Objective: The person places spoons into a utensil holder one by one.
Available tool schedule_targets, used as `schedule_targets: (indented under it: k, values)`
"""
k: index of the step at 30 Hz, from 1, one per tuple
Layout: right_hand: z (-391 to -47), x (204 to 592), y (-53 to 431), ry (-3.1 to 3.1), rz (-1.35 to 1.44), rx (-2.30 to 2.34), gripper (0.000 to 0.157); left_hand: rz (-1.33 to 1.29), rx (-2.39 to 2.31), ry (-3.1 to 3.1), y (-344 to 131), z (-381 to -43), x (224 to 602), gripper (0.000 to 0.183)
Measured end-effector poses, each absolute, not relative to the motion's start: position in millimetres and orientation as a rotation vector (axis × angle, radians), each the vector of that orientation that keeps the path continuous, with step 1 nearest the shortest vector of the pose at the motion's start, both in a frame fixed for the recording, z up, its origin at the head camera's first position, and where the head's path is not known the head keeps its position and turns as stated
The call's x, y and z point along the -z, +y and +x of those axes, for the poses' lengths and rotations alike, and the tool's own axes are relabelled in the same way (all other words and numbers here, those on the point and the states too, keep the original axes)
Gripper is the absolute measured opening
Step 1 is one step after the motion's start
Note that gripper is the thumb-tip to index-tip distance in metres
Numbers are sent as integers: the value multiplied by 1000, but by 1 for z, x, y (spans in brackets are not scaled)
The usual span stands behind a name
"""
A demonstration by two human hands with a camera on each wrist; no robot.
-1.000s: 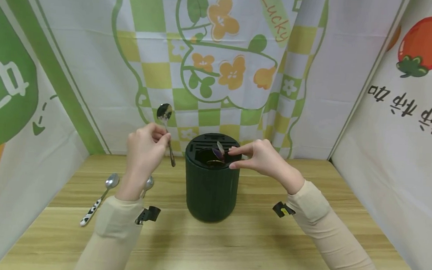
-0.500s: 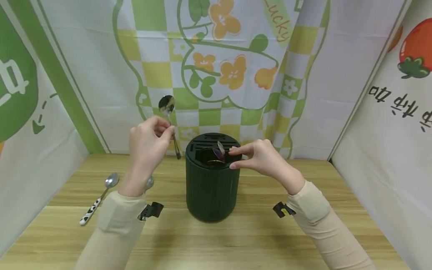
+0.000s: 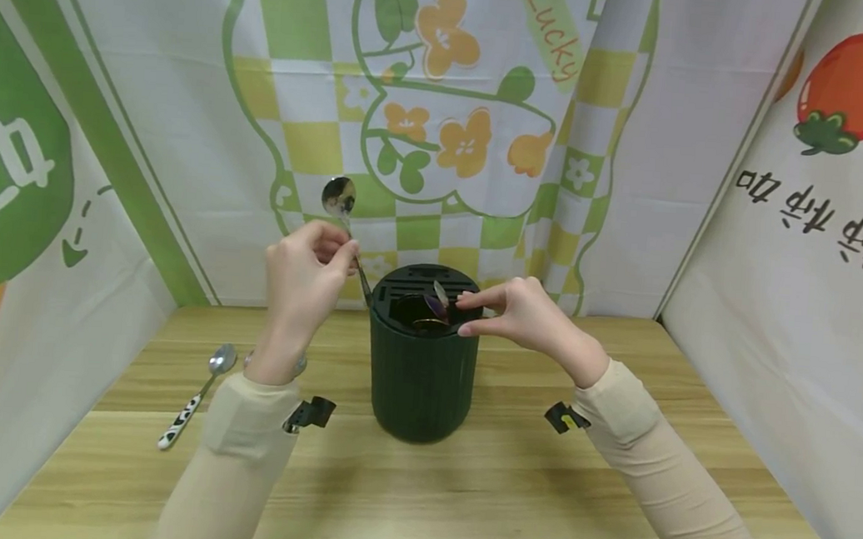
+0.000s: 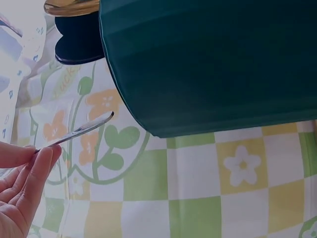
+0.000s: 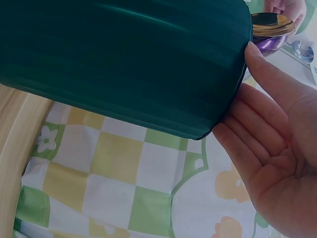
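While the right hand (image 3: 525, 311), loosely spread, is presumably steadying a green canister (image 3: 422, 386), the left hand (image 3: 303, 277) is pinching a spoon (image 3: 340, 197) bowl-up, likely freeing its lower end.

The spoon (image 3: 340, 197) pinched in the left hand (image 3: 307, 273) has been lifted and carried rightward – its bowl is now set higher against the curtain (image 3: 312, 148). Its handle end, earlier held clear of the dark green canister (image 3: 422, 377), is now brought to just beside the rim. A sliver of shiny metal (image 3: 248, 359) has been uncovered left of the wrist – earlier it was hidden.
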State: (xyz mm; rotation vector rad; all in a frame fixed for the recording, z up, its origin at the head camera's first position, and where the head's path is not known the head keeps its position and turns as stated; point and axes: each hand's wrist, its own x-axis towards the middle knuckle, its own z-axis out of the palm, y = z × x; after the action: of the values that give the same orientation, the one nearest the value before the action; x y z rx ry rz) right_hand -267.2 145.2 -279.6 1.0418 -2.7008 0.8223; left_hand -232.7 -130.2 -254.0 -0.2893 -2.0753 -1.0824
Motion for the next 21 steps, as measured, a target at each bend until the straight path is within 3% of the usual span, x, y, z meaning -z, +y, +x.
schedule_targets:
  k: [21]
  values:
    - [-267, 280, 145, -2710, 1031, -838, 41, -352, 1151, -2084, -108, -244, 256, 8]
